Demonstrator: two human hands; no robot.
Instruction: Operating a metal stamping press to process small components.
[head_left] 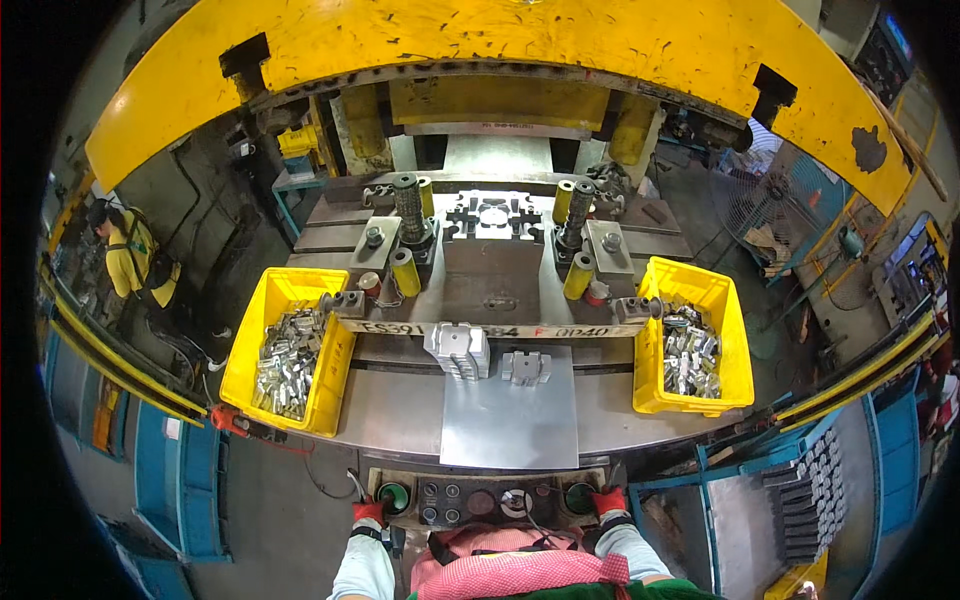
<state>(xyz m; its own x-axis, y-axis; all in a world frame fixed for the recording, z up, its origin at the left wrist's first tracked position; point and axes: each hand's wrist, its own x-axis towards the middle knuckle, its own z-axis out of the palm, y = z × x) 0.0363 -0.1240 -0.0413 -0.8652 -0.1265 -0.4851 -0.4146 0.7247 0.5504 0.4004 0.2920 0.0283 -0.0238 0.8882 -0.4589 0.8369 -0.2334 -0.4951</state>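
- The left hand (369, 512), in a red glove, is pressed on the large green round button (392, 496) at the left end of the dark control panel (480, 503); nothing is gripped.
- The right hand (608, 501), also red-gloved, is laid on the green round button (580, 496) at the panel's right end, holding nothing.
- A stack of silvery stamped metal parts (458, 350) and one single silvery part (525, 367) are seen on the grey steel surface (400, 410), between two yellow plastic bins (285, 350) filled with similar parts.
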